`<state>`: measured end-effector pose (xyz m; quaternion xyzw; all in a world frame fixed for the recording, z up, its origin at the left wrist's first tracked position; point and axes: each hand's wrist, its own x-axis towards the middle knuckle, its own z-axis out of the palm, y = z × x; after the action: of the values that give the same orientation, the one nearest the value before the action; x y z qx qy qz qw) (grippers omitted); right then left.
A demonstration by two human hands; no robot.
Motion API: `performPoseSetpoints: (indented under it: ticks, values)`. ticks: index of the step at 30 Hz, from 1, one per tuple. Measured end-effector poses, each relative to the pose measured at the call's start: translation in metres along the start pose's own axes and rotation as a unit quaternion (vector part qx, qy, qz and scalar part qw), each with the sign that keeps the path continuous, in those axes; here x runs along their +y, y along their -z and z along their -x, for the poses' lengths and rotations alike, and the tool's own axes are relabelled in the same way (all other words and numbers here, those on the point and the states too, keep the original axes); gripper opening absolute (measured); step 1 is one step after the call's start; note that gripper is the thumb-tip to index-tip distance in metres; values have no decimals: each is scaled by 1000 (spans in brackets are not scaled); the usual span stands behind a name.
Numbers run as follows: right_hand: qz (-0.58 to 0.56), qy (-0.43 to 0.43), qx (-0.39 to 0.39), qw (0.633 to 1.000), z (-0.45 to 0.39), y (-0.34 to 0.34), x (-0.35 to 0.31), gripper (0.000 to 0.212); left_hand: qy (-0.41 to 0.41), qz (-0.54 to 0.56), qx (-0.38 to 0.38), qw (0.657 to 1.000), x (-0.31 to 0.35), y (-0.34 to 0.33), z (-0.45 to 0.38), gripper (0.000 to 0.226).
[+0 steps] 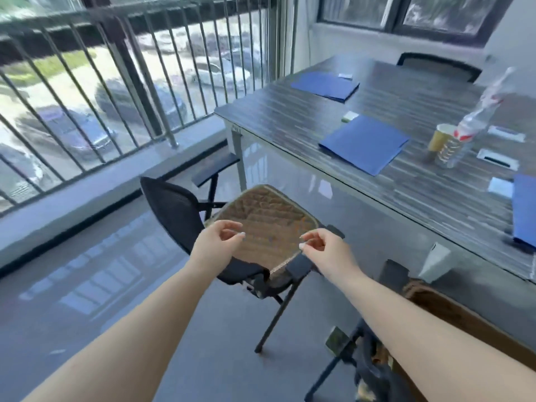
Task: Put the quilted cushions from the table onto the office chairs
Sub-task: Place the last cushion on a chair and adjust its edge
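A brown quilted cushion lies on the seat of a black mesh office chair in the middle of the view. My left hand hovers over the cushion's near left edge, fingers curled and apart, holding nothing. My right hand hovers over its near right edge, also with loose fingers and nothing in them. A second brown cushion rests on another chair at the lower right, partly hidden by my right forearm.
The dark striped table runs along the right, carrying blue folders, a paper cup and a plastic bottle. A third chair stands at the far end. A railing and window wall close off the left.
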<state>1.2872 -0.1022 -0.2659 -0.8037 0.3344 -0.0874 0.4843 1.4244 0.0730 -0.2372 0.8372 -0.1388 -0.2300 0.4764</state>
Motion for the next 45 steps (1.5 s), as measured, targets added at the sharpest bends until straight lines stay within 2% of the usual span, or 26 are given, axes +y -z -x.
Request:
performPoseSetpoints:
  ticks: [5, 14, 23, 29, 31, 36, 38, 43, 45]
  values:
    - [-4, -3, -16, 1000, -25, -65, -50, 9, -3, 7, 19, 1000, -15, 85, -32, 15]
    - [-3, -46, 2, 999, -99, -116, -59, 5, -17, -21, -25, 999, -19, 118, -128, 18]
    - [-31, -135, 40, 990, -235, -141, -55, 7, -14, -95, -120, 988, 6, 105, -285, 21]
    - [-57, -223, 69, 971, -279, -132, -39, 9, 12, -128, -176, 976, 10, 86, -373, 13]
    - [-60, -246, 67, 965, -277, -132, -34, 10, 28, -121, -176, 977, 4, 84, -385, 13]
    - [-70, -333, 112, 934, -278, -141, 7, 12, 61, -139, -265, 952, -24, 42, -440, 10]
    - [-75, -358, 143, 920, -289, -144, 23, 12, 59, -153, -299, 940, -36, 18, -468, 17]
    - [-79, -419, 164, 890, -314, -163, 68, 14, 52, -202, -338, 918, -74, -35, -521, 20]
    - [-73, -421, 169, 888, -323, -168, 80, 16, 47, -198, -335, 920, -87, -45, -535, 19]
